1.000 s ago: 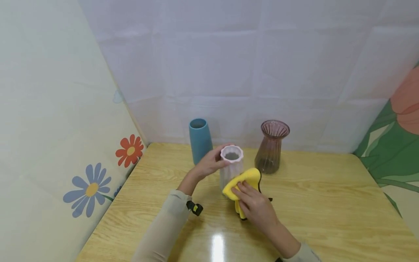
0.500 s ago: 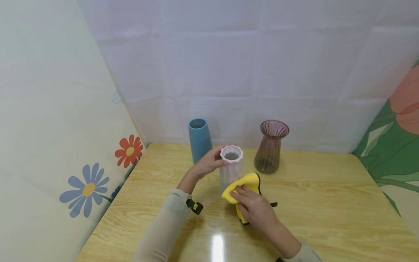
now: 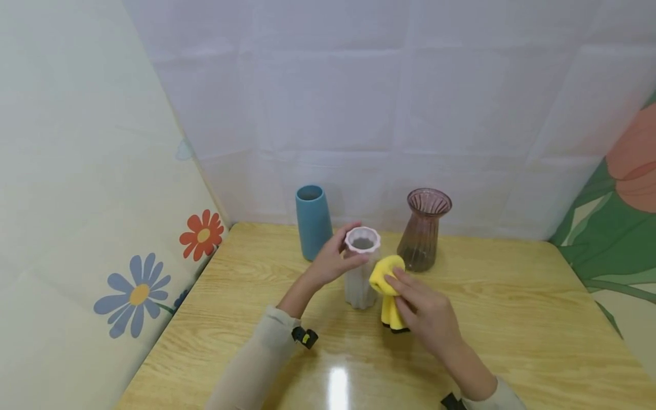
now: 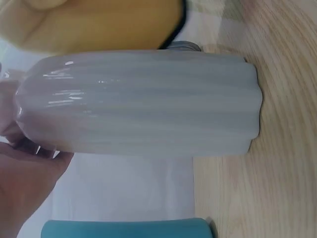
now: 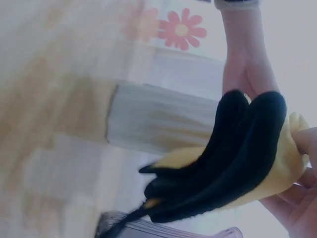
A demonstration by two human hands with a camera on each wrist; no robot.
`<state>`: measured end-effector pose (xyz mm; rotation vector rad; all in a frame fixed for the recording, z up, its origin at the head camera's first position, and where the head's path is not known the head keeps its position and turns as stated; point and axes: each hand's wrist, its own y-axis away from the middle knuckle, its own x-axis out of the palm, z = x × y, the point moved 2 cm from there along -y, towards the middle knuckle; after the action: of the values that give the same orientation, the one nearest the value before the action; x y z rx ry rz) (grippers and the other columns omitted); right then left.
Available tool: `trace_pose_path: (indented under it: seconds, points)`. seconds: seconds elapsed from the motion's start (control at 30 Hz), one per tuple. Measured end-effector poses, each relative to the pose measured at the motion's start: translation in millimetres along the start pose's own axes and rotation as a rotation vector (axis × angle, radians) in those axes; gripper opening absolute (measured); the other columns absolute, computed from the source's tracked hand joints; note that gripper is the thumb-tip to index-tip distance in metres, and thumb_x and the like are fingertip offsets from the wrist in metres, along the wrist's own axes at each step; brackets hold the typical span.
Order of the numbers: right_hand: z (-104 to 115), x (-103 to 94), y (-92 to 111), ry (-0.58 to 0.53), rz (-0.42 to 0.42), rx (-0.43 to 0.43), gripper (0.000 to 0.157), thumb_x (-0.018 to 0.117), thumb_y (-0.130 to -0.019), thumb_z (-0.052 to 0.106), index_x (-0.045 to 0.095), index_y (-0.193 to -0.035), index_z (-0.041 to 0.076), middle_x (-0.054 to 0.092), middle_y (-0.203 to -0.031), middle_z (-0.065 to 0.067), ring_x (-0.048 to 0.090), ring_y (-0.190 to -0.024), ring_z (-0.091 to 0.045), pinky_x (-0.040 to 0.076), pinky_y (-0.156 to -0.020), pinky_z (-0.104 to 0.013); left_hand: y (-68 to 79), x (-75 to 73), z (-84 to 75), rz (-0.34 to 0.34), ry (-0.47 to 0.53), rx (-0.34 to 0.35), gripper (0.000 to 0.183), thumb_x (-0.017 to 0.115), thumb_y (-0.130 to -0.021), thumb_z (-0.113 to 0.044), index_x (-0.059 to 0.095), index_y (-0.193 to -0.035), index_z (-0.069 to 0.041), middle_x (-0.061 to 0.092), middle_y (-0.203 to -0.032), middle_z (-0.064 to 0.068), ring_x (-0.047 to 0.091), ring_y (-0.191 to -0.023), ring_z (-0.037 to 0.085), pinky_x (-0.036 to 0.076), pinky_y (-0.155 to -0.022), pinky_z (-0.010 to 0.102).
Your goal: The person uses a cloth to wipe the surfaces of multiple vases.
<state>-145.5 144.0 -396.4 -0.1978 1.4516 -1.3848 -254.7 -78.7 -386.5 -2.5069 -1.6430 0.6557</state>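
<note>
A pale, ribbed vase (image 3: 360, 287) with a scalloped pinkish rim stands upright on the table. My left hand (image 3: 328, 263) holds it near the top, thumb in front and fingers behind the rim. The left wrist view shows the vase's glossy side (image 4: 143, 104) from up close. Just right of it, my right hand (image 3: 427, 312) pinches a bunched yellow cloth (image 3: 386, 276) whose lower end hangs down. In the right wrist view the cloth's black side (image 5: 237, 148) faces the camera, and the vase shows behind it, blurred.
Behind, to the left, stands a blue vase (image 3: 314, 225); a purple ribbed glass vase (image 3: 422, 239) is at the back right. The wooden table (image 3: 512, 319) meets a white cloth backdrop (image 3: 328, 102). Flower-printed panels line both sides.
My right hand has drawn the yellow cloth to the right and up, uncovering the vase's lower front. The left thumb has shifted slightly across the vase's front; the vase stays in place.
</note>
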Motion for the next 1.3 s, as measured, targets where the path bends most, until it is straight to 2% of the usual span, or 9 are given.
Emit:
trace_pose_path:
  seconds: [0.17, 0.33, 0.47, 0.67, 0.83, 1.0, 1.13, 1.3]
  points:
    - [-5.6, -1.8, -8.4, 0.011, -0.012, 0.0, 0.041, 0.074, -0.081, 0.002, 0.074, -0.122, 0.009, 0.069, -0.128, -0.012, 0.07, -0.109, -0.034, 0.056, -0.089, -0.044, -1.0, 3.0, 0.0, -0.033, -0.05, -0.007, 0.08, 0.08, -0.088, -0.033, 0.039, -0.153, -0.01, 0.057, -0.138, 0.011, 0.055, -0.124, 0.027, 0.046, -0.104, 0.052]
    - [-9.1, 3.8, -14.0, 0.026, -0.002, -0.029, 0.041, 0.075, -0.079, 0.0, 0.075, -0.12, 0.009, 0.07, -0.127, -0.012, 0.069, -0.112, -0.033, 0.057, -0.09, -0.044, -1.3, 3.0, 0.9, -0.037, -0.074, -0.011, 0.073, 0.08, -0.089, -0.027, 0.044, -0.151, -0.011, 0.058, -0.137, 0.01, 0.056, -0.126, 0.027, 0.045, -0.106, 0.052]
    - [-10.6, 8.9, -15.8, 0.023, 0.005, -0.051, 0.042, 0.076, -0.079, 0.0, 0.075, -0.12, 0.009, 0.07, -0.126, -0.013, 0.068, -0.114, -0.032, 0.056, -0.091, -0.043, -1.7, 1.1, 1.2, -0.012, -0.078, -0.009, 0.07, 0.079, -0.09, -0.023, 0.045, -0.149, -0.009, 0.059, -0.136, 0.01, 0.057, -0.127, 0.028, 0.046, -0.106, 0.052]
    - [-8.6, 18.7, -17.0, 0.014, -0.012, -0.107, 0.046, 0.08, -0.075, -0.003, 0.074, -0.12, 0.008, 0.07, -0.124, -0.016, 0.069, -0.112, -0.034, 0.057, -0.089, -0.043, -4.6, -3.0, 2.2, 0.048, -0.04, -0.007, 0.068, 0.077, -0.092, -0.019, 0.044, -0.151, -0.009, 0.058, -0.138, 0.012, 0.057, -0.126, 0.027, 0.048, -0.105, 0.045]
    - [-4.7, 27.0, -15.5, 0.007, -0.009, -0.087, 0.043, 0.078, -0.077, -0.001, 0.075, -0.119, 0.008, 0.07, -0.124, -0.016, 0.068, -0.113, -0.035, 0.056, -0.092, -0.043, -7.4, -6.4, 2.2, 0.096, -0.003, 0.014, 0.066, 0.074, -0.093, -0.014, 0.043, -0.151, -0.007, 0.058, -0.137, 0.016, 0.058, -0.121, 0.027, 0.049, -0.1, 0.038]
    - [2.3, 33.8, -14.0, 0.033, -0.02, -0.073, 0.045, 0.082, -0.075, 0.001, 0.075, -0.119, 0.008, 0.07, -0.123, -0.017, 0.068, -0.113, -0.037, 0.057, -0.088, -0.046, -9.7, -9.1, -1.3, 0.125, 0.007, 0.032, 0.064, 0.073, -0.093, -0.01, 0.044, -0.15, -0.004, 0.059, -0.134, 0.017, 0.058, -0.114, 0.026, 0.049, -0.093, 0.031]
    - [6.7, 36.1, -11.2, 0.048, 0.008, -0.039, 0.046, 0.082, -0.077, 0.002, 0.074, -0.121, 0.009, 0.068, -0.126, -0.017, 0.066, -0.117, -0.037, 0.057, -0.089, -0.046, -12.0, -10.5, -1.4, 0.144, 0.008, 0.031, 0.063, 0.071, -0.094, -0.007, 0.044, -0.15, -0.005, 0.059, -0.134, 0.017, 0.059, -0.112, 0.026, 0.05, -0.091, 0.029]
    - [9.3, 38.4, -7.5, 0.055, 0.011, -0.044, 0.043, 0.08, -0.078, 0.002, 0.074, -0.12, 0.008, 0.068, -0.126, -0.019, 0.066, -0.117, -0.038, 0.057, -0.09, -0.046, -14.5, -12.2, 0.7, 0.162, 0.015, 0.025, 0.061, 0.07, -0.095, -0.006, 0.044, -0.15, -0.003, 0.058, -0.134, 0.018, 0.058, -0.113, 0.025, 0.051, -0.093, 0.031]
